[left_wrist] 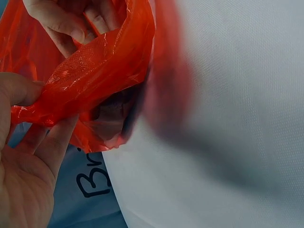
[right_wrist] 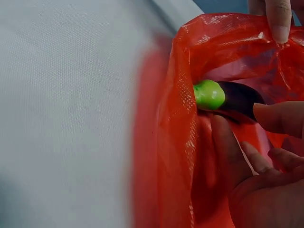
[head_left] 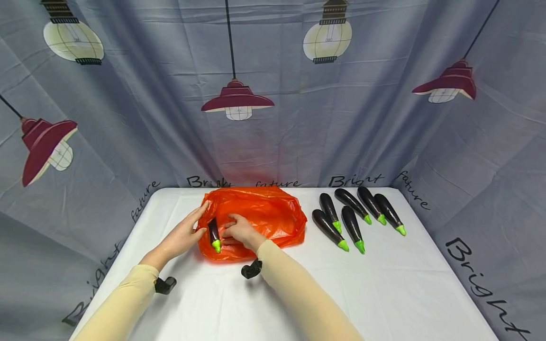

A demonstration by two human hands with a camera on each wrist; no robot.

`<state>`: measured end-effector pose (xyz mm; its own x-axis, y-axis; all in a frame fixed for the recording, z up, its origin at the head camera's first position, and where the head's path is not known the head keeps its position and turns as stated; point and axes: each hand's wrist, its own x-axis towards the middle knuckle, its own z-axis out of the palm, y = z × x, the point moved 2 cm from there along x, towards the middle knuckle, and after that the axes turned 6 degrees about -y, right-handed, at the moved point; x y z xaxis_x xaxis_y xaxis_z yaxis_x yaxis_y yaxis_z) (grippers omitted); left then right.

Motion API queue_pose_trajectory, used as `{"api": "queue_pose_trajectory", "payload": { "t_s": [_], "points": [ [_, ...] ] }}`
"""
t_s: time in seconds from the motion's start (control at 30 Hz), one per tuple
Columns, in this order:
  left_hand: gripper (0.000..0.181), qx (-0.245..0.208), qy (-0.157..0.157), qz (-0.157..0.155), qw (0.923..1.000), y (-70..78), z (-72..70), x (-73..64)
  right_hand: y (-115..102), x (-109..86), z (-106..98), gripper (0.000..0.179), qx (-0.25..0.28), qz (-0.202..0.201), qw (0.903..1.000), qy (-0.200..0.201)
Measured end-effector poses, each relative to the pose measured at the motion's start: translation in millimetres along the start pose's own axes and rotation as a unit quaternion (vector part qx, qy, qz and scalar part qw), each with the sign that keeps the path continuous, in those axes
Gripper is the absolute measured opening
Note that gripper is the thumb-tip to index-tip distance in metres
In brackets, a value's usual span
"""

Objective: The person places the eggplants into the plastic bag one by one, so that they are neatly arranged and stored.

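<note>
Currently, your left hand (head_left: 181, 235) pinches the red plastic bag (head_left: 268, 208) by its rim, while your right hand (head_left: 245, 232), fingers spread, is inside it just beside a green-capped eggplant (head_left: 214, 233).

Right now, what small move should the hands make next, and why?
Perhaps lift the right hand out of the bag: it appears not to grip the eggplant inside, the left hand holds the bag's edge, and six more eggplants lie on the table.
</note>
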<state>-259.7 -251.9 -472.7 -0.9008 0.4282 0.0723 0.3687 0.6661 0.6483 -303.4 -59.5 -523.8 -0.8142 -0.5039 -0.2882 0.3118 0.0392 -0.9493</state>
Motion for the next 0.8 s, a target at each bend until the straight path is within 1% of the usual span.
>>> {"api": "queue_pose_trajectory", "payload": {
  "t_s": [0.2,0.33,0.47,0.6,0.7,0.8],
  "points": [
    [0.082,-0.006,0.0,0.001,1.0,-1.0,-0.4,0.1,-7,-11.1,-11,0.077,-0.01,-0.005,0.9998,-0.019],
    [0.082,-0.012,-0.001,0.001,0.9999,-1.9,-0.5,-0.2,-9,-17.3,-20,0.079,-0.007,-0.006,0.9995,-0.031],
    [0.082,-0.012,0.002,-0.001,0.9999,-1.5,-0.2,-0.6,-9,-23.9,-26,0.079,-0.006,-0.019,0.9988,-0.044],
    [0.082,-0.014,0.002,-0.006,0.9999,-0.1,0.3,-1.5,-14,-36.7,-32,0.075,-0.035,-0.047,0.9969,-0.052],
    [0.081,-0.019,0.003,-0.009,0.9998,1.1,0.4,-2.1,-20,-48.9,-36,0.071,-0.075,-0.069,0.9934,-0.053],
    [0.081,-0.021,0.003,-0.01,0.9997,1.5,0.3,-2.5,-26,-61.1,-42,0.069,-0.103,-0.084,0.9892,-0.061]
  ]
}}
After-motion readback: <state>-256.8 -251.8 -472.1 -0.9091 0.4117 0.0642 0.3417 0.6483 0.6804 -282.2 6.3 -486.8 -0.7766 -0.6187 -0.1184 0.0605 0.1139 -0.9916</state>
